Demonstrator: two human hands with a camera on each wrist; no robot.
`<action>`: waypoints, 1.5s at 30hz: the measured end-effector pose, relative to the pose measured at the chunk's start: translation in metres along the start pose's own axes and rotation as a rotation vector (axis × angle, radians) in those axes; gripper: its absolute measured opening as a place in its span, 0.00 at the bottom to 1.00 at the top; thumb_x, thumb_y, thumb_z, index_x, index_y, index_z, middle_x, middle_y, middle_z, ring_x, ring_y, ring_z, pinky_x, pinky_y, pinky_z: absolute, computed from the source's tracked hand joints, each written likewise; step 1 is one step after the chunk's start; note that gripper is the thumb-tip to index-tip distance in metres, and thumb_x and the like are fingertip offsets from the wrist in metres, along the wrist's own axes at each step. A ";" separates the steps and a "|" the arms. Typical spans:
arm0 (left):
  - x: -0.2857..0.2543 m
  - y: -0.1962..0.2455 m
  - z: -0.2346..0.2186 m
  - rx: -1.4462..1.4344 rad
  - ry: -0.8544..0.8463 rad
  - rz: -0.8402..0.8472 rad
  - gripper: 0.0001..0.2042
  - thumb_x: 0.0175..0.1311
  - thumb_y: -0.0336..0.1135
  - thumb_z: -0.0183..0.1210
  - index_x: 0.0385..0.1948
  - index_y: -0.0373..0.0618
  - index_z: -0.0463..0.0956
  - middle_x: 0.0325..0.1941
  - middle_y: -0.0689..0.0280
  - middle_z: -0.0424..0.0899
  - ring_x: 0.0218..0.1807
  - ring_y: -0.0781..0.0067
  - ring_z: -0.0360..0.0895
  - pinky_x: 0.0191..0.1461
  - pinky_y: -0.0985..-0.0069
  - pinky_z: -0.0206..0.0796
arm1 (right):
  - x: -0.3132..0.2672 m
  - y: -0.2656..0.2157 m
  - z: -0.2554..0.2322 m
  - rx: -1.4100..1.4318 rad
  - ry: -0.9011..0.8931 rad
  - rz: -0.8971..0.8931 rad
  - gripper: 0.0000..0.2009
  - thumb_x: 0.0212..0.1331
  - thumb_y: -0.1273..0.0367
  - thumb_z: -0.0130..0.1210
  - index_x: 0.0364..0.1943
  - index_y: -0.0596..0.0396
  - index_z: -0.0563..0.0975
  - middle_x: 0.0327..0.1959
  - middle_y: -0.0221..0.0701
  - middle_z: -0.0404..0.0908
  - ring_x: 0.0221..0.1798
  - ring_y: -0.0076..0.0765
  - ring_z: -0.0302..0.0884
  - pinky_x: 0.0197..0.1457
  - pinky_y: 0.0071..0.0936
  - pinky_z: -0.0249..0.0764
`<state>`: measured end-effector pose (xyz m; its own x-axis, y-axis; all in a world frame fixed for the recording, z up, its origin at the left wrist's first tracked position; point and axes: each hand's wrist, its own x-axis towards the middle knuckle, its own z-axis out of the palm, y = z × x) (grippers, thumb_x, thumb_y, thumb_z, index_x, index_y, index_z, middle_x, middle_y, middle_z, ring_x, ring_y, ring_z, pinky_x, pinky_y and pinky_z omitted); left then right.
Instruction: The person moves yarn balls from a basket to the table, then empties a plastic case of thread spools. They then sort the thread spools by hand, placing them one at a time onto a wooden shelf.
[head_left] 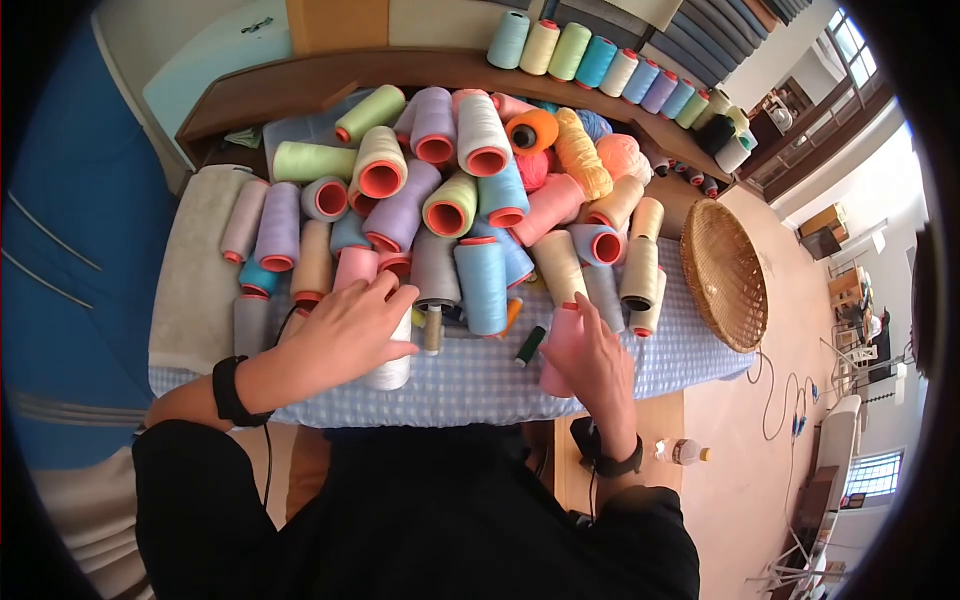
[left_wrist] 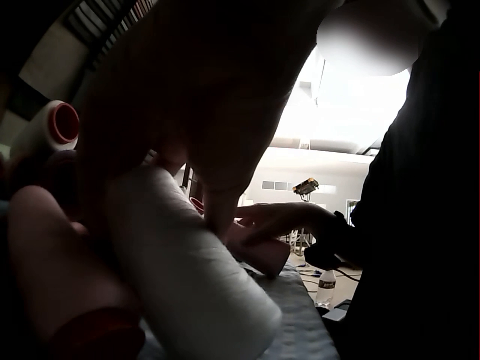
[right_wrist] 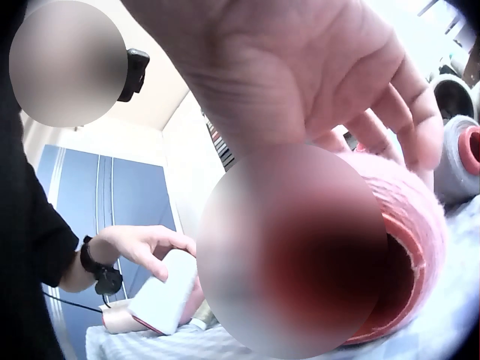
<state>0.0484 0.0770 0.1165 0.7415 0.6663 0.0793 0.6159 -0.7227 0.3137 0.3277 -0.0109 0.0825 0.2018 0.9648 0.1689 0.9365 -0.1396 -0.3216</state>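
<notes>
In the head view my left hand (head_left: 345, 325) grips the top of a white cone of thread (head_left: 392, 368) at the cloth's front edge; the left wrist view shows its thumb and fingers round this white cone (left_wrist: 195, 262). My right hand (head_left: 598, 362) lies over a pink cone (head_left: 560, 350) farther right, fingers curved along its side. In the right wrist view the right hand (right_wrist: 315, 82) is on the pink cone (right_wrist: 427, 217), whose red open end faces the camera. A small dark green spool (head_left: 530, 346) lies just left of that pink cone.
A heap of coloured cones and yarn balls (head_left: 580, 155) covers the back of the checked cloth (head_left: 460, 385). More cones (head_left: 570, 52) line the wooden shelf behind. A woven basket (head_left: 722, 275) leans at the right edge, and a plastic bottle (head_left: 680, 452) is lower right.
</notes>
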 end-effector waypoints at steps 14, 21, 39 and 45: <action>-0.022 0.023 0.002 0.063 0.014 0.047 0.23 0.49 0.42 0.64 0.45 0.40 0.70 0.48 0.56 0.66 0.49 0.55 0.70 0.45 0.61 0.68 | -0.004 -0.010 0.005 -0.061 -0.146 0.023 0.27 0.43 0.62 0.63 0.49 0.54 0.67 0.36 0.42 0.74 0.31 0.53 0.77 0.33 0.45 0.73; -0.044 0.027 -0.011 -0.062 -0.123 0.083 0.24 0.49 0.42 0.64 0.47 0.42 0.70 0.50 0.55 0.65 0.49 0.55 0.70 0.47 0.65 0.69 | 0.004 -0.007 -0.004 0.254 -0.150 -0.128 0.29 0.40 0.62 0.67 0.47 0.56 0.67 0.47 0.45 0.71 0.35 0.50 0.76 0.38 0.41 0.74; -0.065 0.038 -0.014 -0.334 0.044 -0.097 0.18 0.48 0.40 0.66 0.39 0.43 0.76 0.49 0.59 0.73 0.49 0.55 0.73 0.51 0.67 0.68 | 0.004 -0.009 -0.002 0.116 -0.107 -0.352 0.35 0.38 0.64 0.68 0.56 0.50 0.67 0.61 0.37 0.65 0.55 0.49 0.70 0.53 0.37 0.72; -0.079 0.001 0.031 -0.121 0.368 -0.264 0.19 0.44 0.34 0.67 0.41 0.45 0.76 0.51 0.60 0.72 0.52 0.56 0.71 0.55 0.64 0.65 | 0.064 -0.018 -0.067 -0.036 0.158 -0.529 0.26 0.41 0.64 0.65 0.50 0.50 0.73 0.55 0.35 0.71 0.45 0.44 0.76 0.44 0.34 0.74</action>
<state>-0.0014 0.0177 0.0814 0.4063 0.8613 0.3052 0.7189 -0.5075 0.4750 0.3428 0.0383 0.1614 -0.2609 0.8604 0.4378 0.9305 0.3449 -0.1232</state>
